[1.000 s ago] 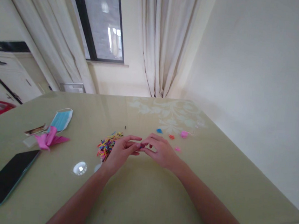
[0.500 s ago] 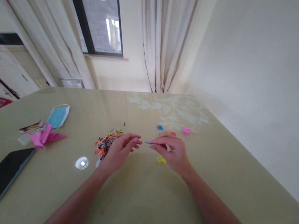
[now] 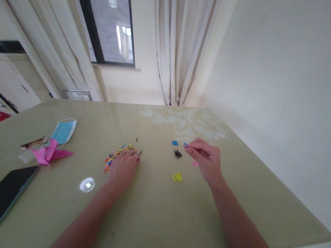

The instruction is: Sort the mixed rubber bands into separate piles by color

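A small blue rubber band [image 3: 185,145] is pinched between the thumb and fingertips of my right hand [image 3: 205,157], held over the right part of the table. Near it lie a blue heap of bands [image 3: 175,143], a black heap [image 3: 177,153] and a yellow heap [image 3: 177,176]; a bit of pink [image 3: 195,163] shows beside my wrist. My left hand [image 3: 125,165] rests palm down on the mixed pile of coloured rubber bands [image 3: 110,159] and covers much of it. Its fingertips are hidden, and a black band [image 3: 141,152] sticks out beside them.
On the left lie a pink folded paper bird [image 3: 50,152], a blue face mask [image 3: 63,131], a brown strip [image 3: 33,142] and a dark phone [image 3: 2,198]. A round light reflection shows on the glossy table [image 3: 145,215]. A wall [image 3: 288,93] borders the right side.
My right hand has moved right and away from me with the blue band, uncovering the black heap. My left hand has gone down and left onto the mixed pile.
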### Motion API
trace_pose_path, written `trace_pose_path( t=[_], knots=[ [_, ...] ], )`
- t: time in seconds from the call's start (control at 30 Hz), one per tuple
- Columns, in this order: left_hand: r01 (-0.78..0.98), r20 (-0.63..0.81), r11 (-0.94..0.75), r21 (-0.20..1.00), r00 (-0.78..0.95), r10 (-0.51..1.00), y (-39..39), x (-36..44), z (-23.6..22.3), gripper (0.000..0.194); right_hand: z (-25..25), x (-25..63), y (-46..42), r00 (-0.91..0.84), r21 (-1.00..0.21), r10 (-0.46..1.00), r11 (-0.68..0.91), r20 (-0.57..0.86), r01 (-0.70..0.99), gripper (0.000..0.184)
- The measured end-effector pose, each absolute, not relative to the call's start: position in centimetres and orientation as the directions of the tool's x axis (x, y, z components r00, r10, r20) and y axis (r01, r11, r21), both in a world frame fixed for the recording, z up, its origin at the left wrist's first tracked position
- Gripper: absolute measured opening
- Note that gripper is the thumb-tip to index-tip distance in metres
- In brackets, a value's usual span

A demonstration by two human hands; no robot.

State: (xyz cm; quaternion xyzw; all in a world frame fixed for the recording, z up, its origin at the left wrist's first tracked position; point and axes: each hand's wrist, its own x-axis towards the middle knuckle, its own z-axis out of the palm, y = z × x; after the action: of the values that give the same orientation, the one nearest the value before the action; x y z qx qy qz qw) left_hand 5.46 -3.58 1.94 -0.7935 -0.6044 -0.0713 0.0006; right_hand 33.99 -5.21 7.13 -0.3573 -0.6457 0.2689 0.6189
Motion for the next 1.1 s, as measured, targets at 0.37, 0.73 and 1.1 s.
trace_pose_path(
  t=[0.37, 0.73, 1.1],
  knots=[
    [0.937, 0.233, -0.282, 0.204, 0.234, 0.944, -2.9, 5.7, 1.2, 0.019, 2.1, 35.3, 5.0, -0.064, -0.512, 0.945, 0.23, 0.321, 0.827, 0.014],
    [0.165, 0.169, -0.187, 0.968, 0.116, 0.979, -3.1, 6.9, 1.2, 0.029, 2.2, 32.9, -0.2, -0.171, -0.54, 0.843, 0.468, 0.51, 0.7, 0.017],
    [-0.248, -0.107, 0.149, 0.957, 0.172, 0.979, -4.8, 9.0, 1.3, 0.049, 2.5, 28.9, -5.3, -0.474, -0.217, 0.534, 0.792, 0.7, 0.571, 0.019]
  ],
)
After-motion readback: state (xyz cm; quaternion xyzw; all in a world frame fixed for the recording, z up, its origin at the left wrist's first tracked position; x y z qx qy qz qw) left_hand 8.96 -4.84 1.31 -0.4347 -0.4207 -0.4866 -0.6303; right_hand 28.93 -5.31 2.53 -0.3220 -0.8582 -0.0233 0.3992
